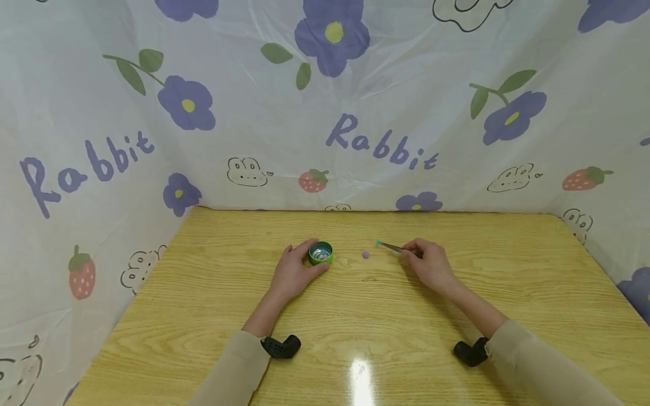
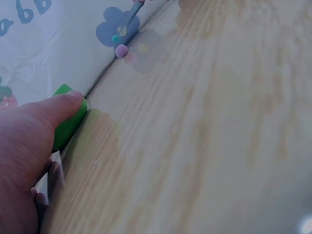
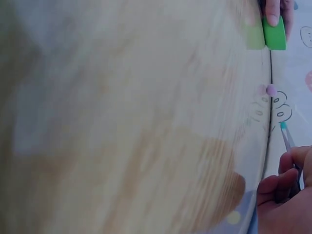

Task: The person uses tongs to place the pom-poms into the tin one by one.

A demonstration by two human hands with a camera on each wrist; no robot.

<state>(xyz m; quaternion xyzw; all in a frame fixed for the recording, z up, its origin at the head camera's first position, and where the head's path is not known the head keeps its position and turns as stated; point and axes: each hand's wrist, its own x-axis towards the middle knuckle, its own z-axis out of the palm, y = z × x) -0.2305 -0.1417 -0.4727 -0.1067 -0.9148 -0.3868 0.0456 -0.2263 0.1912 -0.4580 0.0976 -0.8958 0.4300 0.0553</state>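
Note:
A small round green tin (image 1: 321, 260) with a shiny inside stands on the table, with small things in it too tiny to tell. My left hand (image 1: 294, 273) grips its side between thumb and fingers; the thumb lies on the green wall (image 2: 73, 122) in the left wrist view. My right hand (image 1: 430, 265) pinches a pair of metal tweezers (image 1: 393, 247). At their tips is a small teal bead (image 1: 378, 241), also visible in the right wrist view. Between the hands a purple ball-shaped bead (image 1: 365, 255) lies on the table, apart from the tweezers.
The wooden table (image 1: 325, 316) reaches back to a white cloth (image 1: 274, 124) printed with flowers, strawberries and rabbits, which also hangs at both sides. A black device (image 1: 281, 346) sits on the left wrist, and another black device (image 1: 471, 352) on the right.

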